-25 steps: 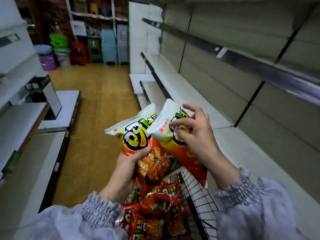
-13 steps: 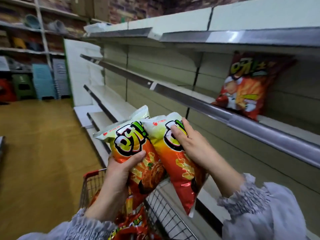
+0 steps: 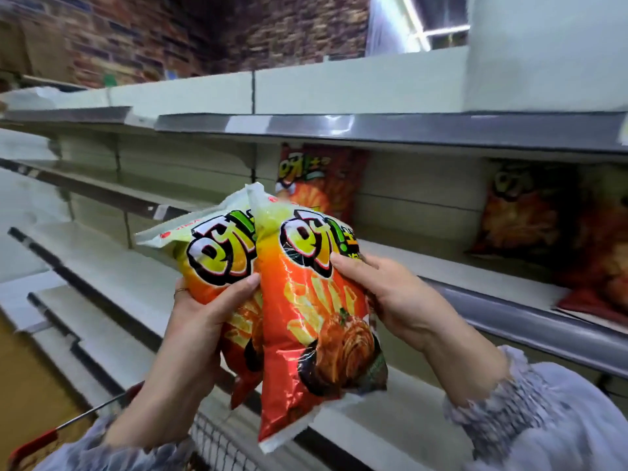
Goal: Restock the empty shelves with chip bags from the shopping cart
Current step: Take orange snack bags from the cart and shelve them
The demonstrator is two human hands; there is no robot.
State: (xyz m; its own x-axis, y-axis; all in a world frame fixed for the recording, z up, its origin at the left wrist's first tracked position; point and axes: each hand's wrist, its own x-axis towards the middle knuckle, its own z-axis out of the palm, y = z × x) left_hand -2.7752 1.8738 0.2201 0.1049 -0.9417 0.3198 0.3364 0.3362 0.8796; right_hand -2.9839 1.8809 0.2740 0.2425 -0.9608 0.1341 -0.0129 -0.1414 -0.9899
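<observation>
I hold two orange and pale green chip bags upright in front of the shelves. My left hand (image 3: 204, 314) grips the left bag (image 3: 217, 253) round its middle. My right hand (image 3: 390, 300) grips the right bag (image 3: 316, 317) from its right side, and this bag overlaps the left one. Behind them a red chip bag (image 3: 323, 178) stands on the middle shelf (image 3: 509, 317). Another red bag (image 3: 530, 212) stands further right on the same shelf. A corner of the shopping cart (image 3: 210, 443), with its red rim, shows at the bottom left.
A higher shelf (image 3: 373, 125) with a grey metal edge runs above the red bags. Lower white shelves (image 3: 112, 277) stretch away to the left. A brick wall (image 3: 190, 32) rises behind the shelving. Wooden floor (image 3: 23, 385) shows at the lower left.
Both hands have lifted the two bags up from the cart to the height of the middle shelf. My view has swung up and right, bringing the red bags on the shelf into sight.
</observation>
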